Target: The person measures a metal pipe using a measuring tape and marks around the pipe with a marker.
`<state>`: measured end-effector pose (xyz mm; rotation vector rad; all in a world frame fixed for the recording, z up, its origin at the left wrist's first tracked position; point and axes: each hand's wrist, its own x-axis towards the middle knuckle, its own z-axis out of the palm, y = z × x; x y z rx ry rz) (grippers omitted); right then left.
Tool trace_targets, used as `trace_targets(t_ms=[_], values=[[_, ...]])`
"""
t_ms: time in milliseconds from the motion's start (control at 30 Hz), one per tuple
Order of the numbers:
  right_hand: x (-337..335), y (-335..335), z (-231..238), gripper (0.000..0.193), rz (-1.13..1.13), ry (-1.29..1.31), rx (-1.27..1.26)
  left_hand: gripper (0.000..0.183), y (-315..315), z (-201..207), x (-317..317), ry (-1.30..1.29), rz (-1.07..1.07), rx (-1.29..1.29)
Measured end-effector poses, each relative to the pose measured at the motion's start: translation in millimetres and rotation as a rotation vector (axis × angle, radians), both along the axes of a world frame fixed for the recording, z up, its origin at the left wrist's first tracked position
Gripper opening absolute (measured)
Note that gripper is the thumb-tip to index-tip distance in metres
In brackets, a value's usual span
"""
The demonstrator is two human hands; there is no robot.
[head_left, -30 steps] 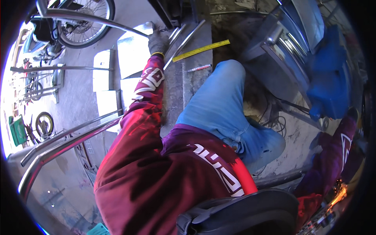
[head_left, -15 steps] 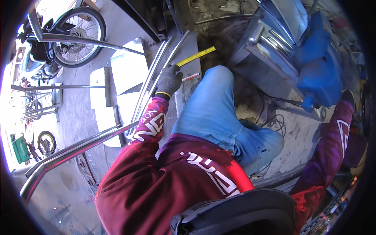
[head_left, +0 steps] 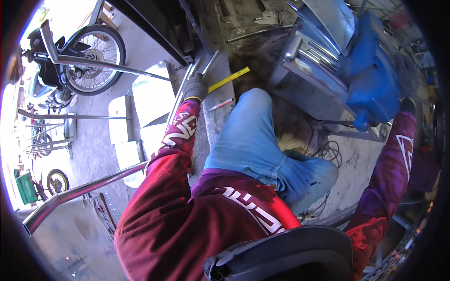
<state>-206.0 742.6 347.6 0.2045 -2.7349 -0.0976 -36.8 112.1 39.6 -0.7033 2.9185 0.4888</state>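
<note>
My left hand (head_left: 194, 87), in a grey knit glove, is closed around a shiny metal tube (head_left: 211, 64) by the bench edge. Another straight tube (head_left: 175, 104) runs along its left side and partly under my sleeve. Beside the fingers lies a yellow ruler (head_left: 228, 79), jutting past the edge. A red and white marker (head_left: 220, 104) rests nearer my knee. Far to the right, my right hand (head_left: 408, 90) reaches beside the blue cover (head_left: 375, 79) of a machine. It is dim and smeared there, so its fingers do not show clearly.
Bright metal sheets (head_left: 152, 98) lie on the left. A bent tube (head_left: 70, 196) extends to the lower left, and another (head_left: 108, 67) crosses in front of a motorcycle wheel (head_left: 96, 58). Short metal rods (head_left: 318, 55) sit on the machine; cables (head_left: 330, 152) lie below it.
My left hand has shifted slightly left and now wraps round the tube. One of two bent tubes at lower left no longer shows. The view has tilted slightly; my right hand stays by the machine.
</note>
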Motion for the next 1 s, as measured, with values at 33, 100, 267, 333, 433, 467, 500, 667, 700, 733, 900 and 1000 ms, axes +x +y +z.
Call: trace_targets(t_ms=[33,100,267,333,433,467,500,667,700,733,900,1000], values=[[0.0,7.0,-0.3,0.048,0.040,0.025,0.048,0.032,2.6,-0.4,-4.2,-0.038,0.004,0.000],[-3.2,16.5,0.9,0.045,0.147,0.066,0.153,0.029,1.6,-4.8,-9.9,-0.068,0.020,0.028],[-15.7,4.0,-3.9,0.039,-0.060,-0.077,-0.407,0.028,-9.9,-10.2,-5.7,-0.055,-0.027,0.061],[-16.7,25.1,-6.1,0.039,0.034,0.044,-0.203,0.027,18.1,8.1,-9.4,0.086,-0.012,-0.171],[-17.1,24.4,-2.0,0.045,0.263,0.185,0.212,0.028,35.7,-0.3,-14.9,0.115,-0.373,-0.121],[-16.0,18.9,-4.1,0.045,0.274,0.185,0.207,0.031,47.2,-2.4,-15.7,0.134,-0.333,-0.065],[-13.9,14.9,-3.4,0.044,0.107,0.095,-0.020,0.031,58.0,-4.6,-19.0,0.093,-0.316,-0.099],[-8.3,25.9,-3.9,0.043,0.181,0.190,0.236,0.030,72.6,-0.3,-28.6,-0.076,-0.215,-0.030],[-7.9,9.3,-5.1,0.042,0.068,0.107,-0.096,0.028,67.8,-1.5,-26.9,-0.064,-0.298,-0.038],[-6.7,-3.0,-3.0,0.042,-0.050,0.025,-0.423,0.026,63.7,-2.4,-27.1,-0.048,-0.385,-0.043],[1.2,-3.8,5.8,0.035,-0.039,0.018,-0.054,0.020,24.6,8.2,-31.8,0.527,-0.251,0.080],[-0.7,7.4,2.1,0.036,0.016,0.135,0.153,0.028,-2.5,8.1,-28.1,0.259,-0.096,0.015]])
